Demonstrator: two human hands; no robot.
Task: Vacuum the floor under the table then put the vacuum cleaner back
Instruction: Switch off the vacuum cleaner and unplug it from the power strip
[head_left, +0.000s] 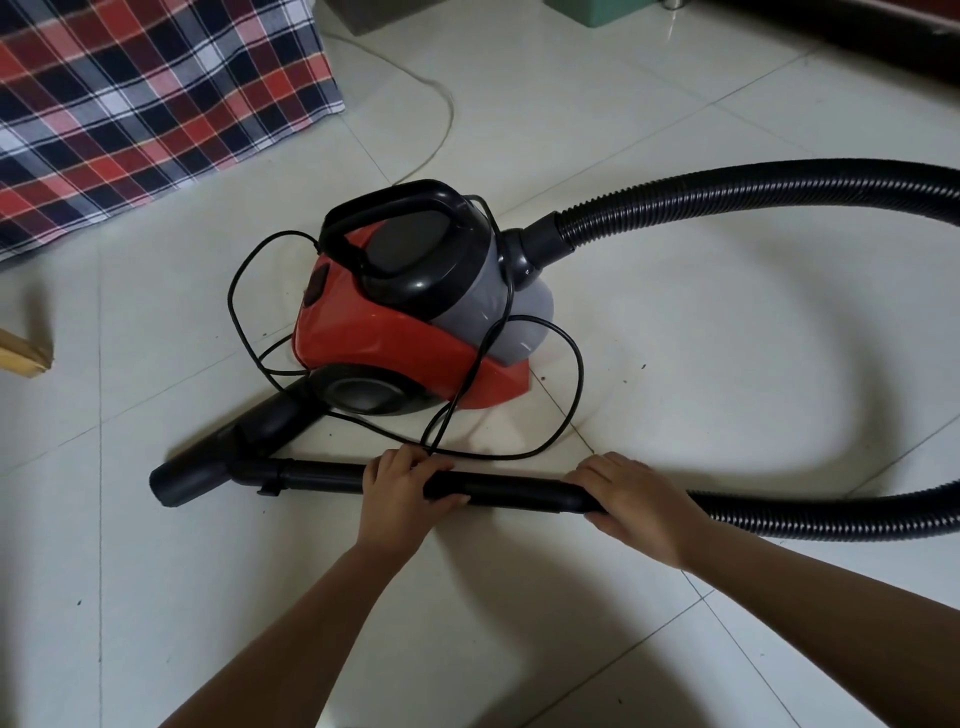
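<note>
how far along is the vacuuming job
Nothing looks done yet: the cord lies looped over the vacuum cleaner and crumbs dot the floor. In hand: left hand and right hand grip the wand. Left: the vacuuming, then putting it back.

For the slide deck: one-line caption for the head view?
Left hand and right hand hold the black vacuum wand beside the red canister, power cord looped loosely over it.

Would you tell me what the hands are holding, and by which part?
Both grip the vacuum wand: left hand mid-tube, right hand where the hose joins.
</note>
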